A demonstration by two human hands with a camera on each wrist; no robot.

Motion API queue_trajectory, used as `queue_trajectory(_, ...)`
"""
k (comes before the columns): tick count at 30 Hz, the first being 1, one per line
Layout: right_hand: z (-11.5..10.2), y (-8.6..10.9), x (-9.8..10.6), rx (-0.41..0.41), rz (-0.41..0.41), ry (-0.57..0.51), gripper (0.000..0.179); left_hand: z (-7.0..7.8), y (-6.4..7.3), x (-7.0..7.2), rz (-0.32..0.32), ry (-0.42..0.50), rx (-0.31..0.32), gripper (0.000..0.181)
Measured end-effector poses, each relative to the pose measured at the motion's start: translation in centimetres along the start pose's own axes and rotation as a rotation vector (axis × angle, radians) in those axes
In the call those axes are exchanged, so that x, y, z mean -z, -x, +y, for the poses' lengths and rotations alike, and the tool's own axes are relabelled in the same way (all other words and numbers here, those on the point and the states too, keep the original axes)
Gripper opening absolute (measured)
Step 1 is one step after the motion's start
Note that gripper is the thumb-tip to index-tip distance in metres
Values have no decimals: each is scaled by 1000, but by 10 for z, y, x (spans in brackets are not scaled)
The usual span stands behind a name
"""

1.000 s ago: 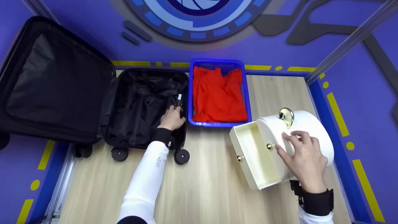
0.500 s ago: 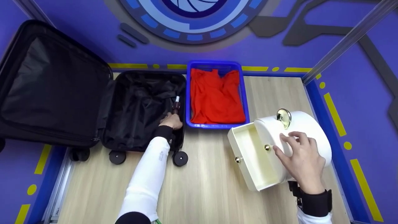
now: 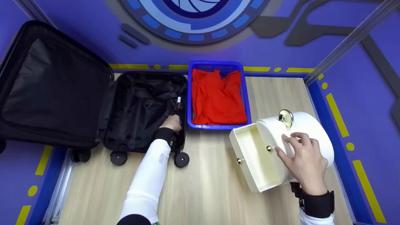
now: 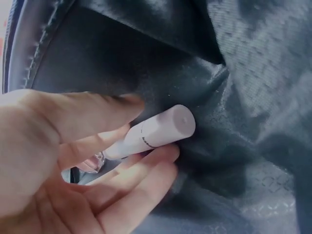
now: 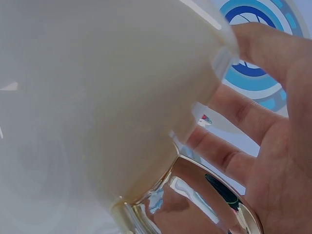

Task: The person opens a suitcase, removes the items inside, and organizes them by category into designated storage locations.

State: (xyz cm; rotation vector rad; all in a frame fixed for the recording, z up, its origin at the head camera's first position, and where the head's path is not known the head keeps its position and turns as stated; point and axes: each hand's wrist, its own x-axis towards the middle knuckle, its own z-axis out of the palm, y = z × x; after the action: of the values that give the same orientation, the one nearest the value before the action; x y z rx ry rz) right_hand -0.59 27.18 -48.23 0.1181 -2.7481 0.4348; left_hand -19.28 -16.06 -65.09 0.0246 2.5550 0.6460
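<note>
My left hand [image 3: 171,122] reaches into the open black suitcase [image 3: 142,140], fingers mostly hidden in the head view. In the left wrist view, its thumb and curled fingers surround a pale pinkish cosmetic tube [image 4: 161,130], with a reddish clear piece [image 4: 92,163] behind the fingers. Just beyond the knuckles, in the head view, lies a dark-red bottle [image 3: 178,107] with a white cap. My right hand [image 3: 307,162] has loosely bent fingers at the rounded front of a white cosmetics box [image 3: 312,131]; the right wrist view shows fingertips close along its edge.
A bare-bottomed drawer [image 3: 256,153] with a gold knob juts out of the box toward the left. Between box and suitcase stands a blue basket [image 3: 218,126] holding red cloth [image 3: 218,97]. The suitcase lid [image 3: 56,84] leans open at left, near the blue wall.
My left hand has drawn back slightly toward me inside the suitcase, leaving more of the dark-red bottle in sight. The right hand keeps its place at the box.
</note>
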Motion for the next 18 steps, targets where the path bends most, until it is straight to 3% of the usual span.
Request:
queue_trajectory(6, -1, 0, 0, 11, 6, -8, 45, 2, 1, -1, -41, -5, -36, 27)
queue_trajectory(11, -1, 0, 0, 13, 14, -11, 45, -1, -3, -5, -77, 8, -34, 10)
queue_trajectory(14, 0, 0, 0, 11, 13, -10, 45, -6, -11, -8, -49, 14, 7, 34)
queue_trajectory(18, 0, 0, 0, 8, 12, -6, 45, 3, -6, 5, 3, 35, 84, 63)
